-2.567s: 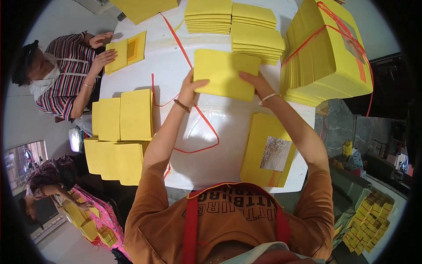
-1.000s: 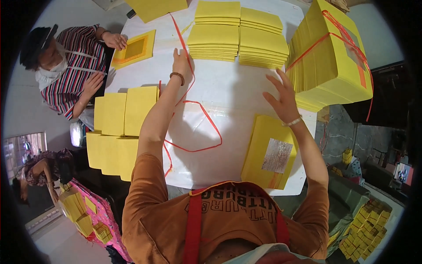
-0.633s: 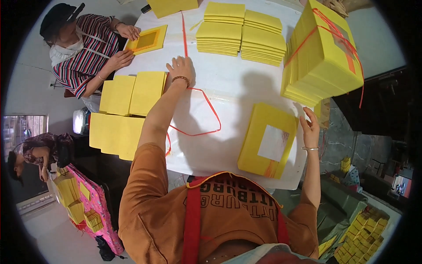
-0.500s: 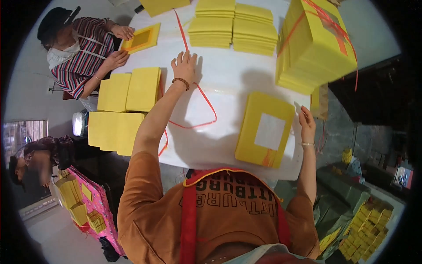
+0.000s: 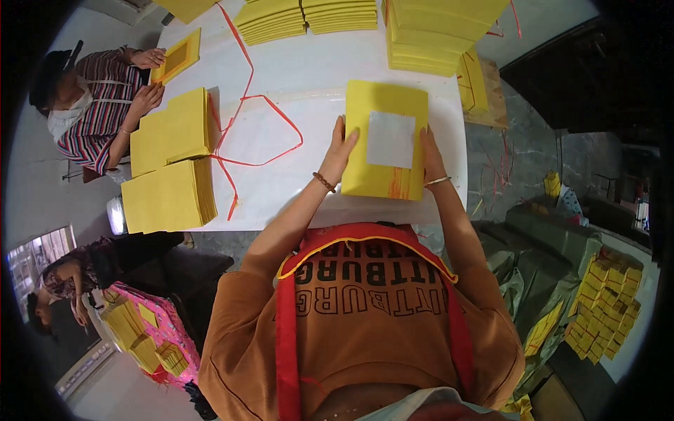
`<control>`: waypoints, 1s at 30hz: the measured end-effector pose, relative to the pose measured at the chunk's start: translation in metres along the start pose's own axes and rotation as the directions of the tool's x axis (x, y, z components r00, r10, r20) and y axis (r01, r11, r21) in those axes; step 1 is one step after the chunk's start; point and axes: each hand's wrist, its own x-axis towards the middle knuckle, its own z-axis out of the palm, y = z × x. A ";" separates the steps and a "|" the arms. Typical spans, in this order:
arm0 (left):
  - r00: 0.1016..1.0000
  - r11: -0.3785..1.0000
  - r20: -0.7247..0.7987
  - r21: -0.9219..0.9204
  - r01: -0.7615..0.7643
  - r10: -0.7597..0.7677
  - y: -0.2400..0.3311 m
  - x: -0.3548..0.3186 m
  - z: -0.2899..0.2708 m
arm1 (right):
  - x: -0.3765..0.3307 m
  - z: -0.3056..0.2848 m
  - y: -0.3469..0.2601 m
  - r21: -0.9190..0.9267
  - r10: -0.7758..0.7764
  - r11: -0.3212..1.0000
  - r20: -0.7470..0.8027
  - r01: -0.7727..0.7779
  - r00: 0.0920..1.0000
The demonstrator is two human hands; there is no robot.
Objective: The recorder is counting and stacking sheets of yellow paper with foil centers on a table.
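A thick stack of yellow paper (image 5: 386,102) with a silvery-white square on its top face and an orange-red mark near its lower edge is between my two hands. My left hand (image 5: 341,150) presses its left side, with the thumb over the top edge. Against the right side lies my right hand (image 5: 432,155), fingers along the edge. A loose red plastic strap (image 5: 275,160) lies looped on the white table, left of my left hand.
More yellow paper stacks (image 5: 168,189) are at the table's left; others (image 5: 342,14) line the far side. A tall yellow pile (image 5: 428,42) stands far right. At far left a co-worker (image 5: 105,95) handles a yellow sheet (image 5: 184,49). Another person (image 5: 67,281) is lower left.
My left hand has left the red strap and come right to the stack's left side. My right hand now touches its right side. The stack stands straighter; the whole view has shifted.
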 end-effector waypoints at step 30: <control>0.974 0.985 -0.210 -0.136 -0.110 0.080 -0.022 -0.005 -0.005 | -0.015 -0.027 0.024 -0.084 -0.010 0.996 0.079 0.016 0.997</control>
